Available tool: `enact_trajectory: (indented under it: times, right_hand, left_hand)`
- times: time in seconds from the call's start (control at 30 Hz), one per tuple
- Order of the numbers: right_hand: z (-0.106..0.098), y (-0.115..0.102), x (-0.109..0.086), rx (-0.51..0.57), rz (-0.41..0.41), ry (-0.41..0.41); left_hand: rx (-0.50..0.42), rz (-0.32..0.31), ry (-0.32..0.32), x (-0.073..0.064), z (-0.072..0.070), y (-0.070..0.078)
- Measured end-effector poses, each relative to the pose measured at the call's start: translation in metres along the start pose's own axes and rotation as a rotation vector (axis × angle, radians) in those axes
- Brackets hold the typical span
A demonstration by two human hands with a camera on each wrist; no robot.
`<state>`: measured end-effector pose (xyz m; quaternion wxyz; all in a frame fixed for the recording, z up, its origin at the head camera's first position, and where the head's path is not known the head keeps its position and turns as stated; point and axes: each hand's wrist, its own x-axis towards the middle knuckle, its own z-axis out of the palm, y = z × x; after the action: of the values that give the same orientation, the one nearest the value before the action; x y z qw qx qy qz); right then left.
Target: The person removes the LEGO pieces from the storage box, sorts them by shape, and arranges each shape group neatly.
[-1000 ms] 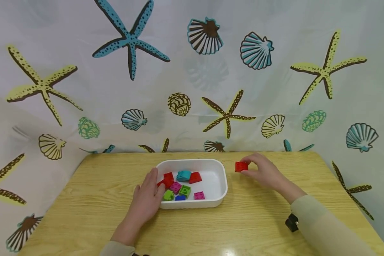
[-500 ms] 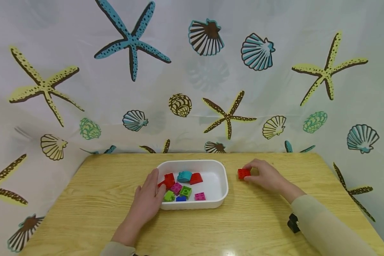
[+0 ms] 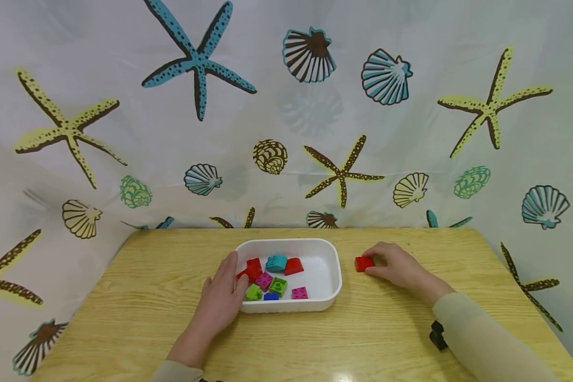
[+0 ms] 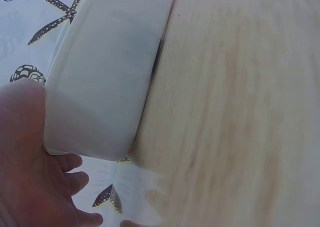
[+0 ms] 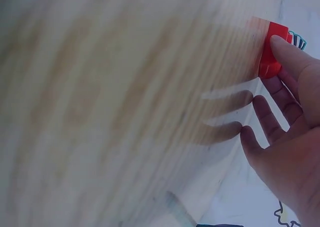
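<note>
My left hand (image 3: 220, 297) holds the left end of a white tray (image 3: 331, 286), thumb over the near left corner of the rim and fingers along its side. In the left wrist view, the tray's outer wall (image 4: 105, 82) hides part of that hand. Right of the tray, my right hand (image 3: 393, 263) pinches a red toy building brick (image 3: 363, 264) between thumb and fingers. The right wrist view has this red brick (image 5: 272, 49) standing on the wood, thumb on its near face and the lower fingertips touching the table.
Inside the tray lie several bricks: a teal brick (image 3: 276, 263), a red brick (image 3: 293, 266), a green brick (image 3: 278, 286) and a pink brick (image 3: 299, 293) among them. The wooden table (image 3: 353, 339) ends at a patterned curtain (image 3: 286, 116).
My right hand has brought the red brick down toward me and slightly right, onto the table, still pinching it. My left hand and the tray stay in place.
</note>
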<state>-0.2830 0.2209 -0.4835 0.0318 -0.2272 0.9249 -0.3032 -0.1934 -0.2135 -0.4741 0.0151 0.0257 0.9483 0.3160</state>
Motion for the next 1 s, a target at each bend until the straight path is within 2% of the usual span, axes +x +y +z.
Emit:
enact_trajectory:
  times: [0.37,0.8,1.0]
  right_hand:
    - [0.0016,0.0001,-0.0008,0.023,0.019,0.007]
    - [0.0043,0.0053,0.0014,-0.001,0.023,0.010]
    - [0.0041,0.0058,0.0011,0.014,0.057,-0.003]
  left_hand:
    - [0.000,-0.002,-0.002,0.0006,0.0001,0.0004]
    - [-0.006,0.002,0.005,0.0013,0.0009,0.0008]
    - [-0.013,0.006,0.001,0.0004,0.0006,0.0016]
